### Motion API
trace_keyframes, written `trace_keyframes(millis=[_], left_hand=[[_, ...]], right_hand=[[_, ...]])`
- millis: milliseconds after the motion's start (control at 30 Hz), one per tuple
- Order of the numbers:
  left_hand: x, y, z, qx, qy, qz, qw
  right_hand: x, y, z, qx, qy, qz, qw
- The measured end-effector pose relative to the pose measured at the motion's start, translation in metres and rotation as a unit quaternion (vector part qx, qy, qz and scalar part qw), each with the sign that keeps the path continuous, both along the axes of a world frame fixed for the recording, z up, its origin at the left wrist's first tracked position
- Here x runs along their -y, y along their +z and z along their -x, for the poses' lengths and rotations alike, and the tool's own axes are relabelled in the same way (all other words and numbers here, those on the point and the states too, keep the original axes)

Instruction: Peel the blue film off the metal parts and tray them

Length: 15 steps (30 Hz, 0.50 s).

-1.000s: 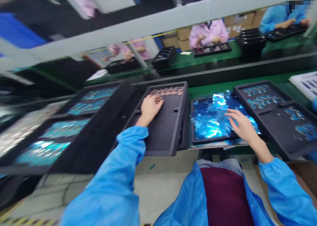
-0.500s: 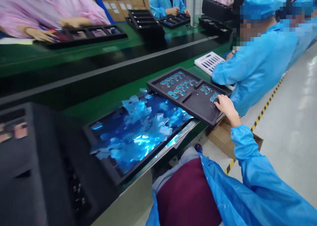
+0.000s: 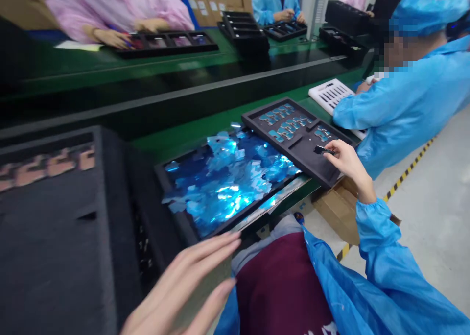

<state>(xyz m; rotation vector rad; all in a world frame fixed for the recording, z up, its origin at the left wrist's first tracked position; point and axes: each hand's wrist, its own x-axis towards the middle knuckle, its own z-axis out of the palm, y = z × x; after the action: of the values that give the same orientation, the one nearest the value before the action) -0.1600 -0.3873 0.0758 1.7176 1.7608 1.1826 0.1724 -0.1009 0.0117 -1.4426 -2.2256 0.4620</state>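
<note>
My right hand (image 3: 347, 162) is pinched on a small dark part (image 3: 322, 150) just above the near end of a black tray (image 3: 308, 156) that holds several blue-filmed parts (image 3: 284, 124). My left hand (image 3: 183, 288) hovers low in the foreground with its fingers stretched out and nothing in it, near the front edge of a black tray (image 3: 172, 212) heaped with peeled blue film scraps (image 3: 227, 176). A large black tray (image 3: 55, 237) with a row of copper-coloured parts (image 3: 47, 166) lies to the left.
A green conveyor bench (image 3: 176, 134) runs across. A co-worker in a blue gown (image 3: 407, 100) sits close on my right beside a white tray (image 3: 330, 94). People in pink and blue work across the line at black trays (image 3: 169, 41). A cardboard box (image 3: 338, 210) stands under the bench.
My right hand has lifted a small dark part from the right tray's near corner. My left hand has come into view at the bottom, fingers stretched out. The view shifted slightly left.
</note>
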Motion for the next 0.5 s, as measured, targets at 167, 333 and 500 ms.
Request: trace_keyframes(millis=[167, 333, 500], left_hand=[[-0.048, -0.009, -0.042, 0.261, 0.086, 0.010, 0.962], [-0.071, -0.033, -0.048, 0.390, 0.132, 0.038, 0.910], [-0.064, -0.052, -0.040, 0.412, 0.151, 0.032, 0.898]], right_hand=[[0.074, 0.047, 0.077, -0.134, 0.234, 0.025, 0.963], [0.107, 0.037, 0.128, -0.228, 0.284, 0.043, 0.930], [0.109, 0.007, 0.144, -0.309, 0.233, 0.073, 0.919]])
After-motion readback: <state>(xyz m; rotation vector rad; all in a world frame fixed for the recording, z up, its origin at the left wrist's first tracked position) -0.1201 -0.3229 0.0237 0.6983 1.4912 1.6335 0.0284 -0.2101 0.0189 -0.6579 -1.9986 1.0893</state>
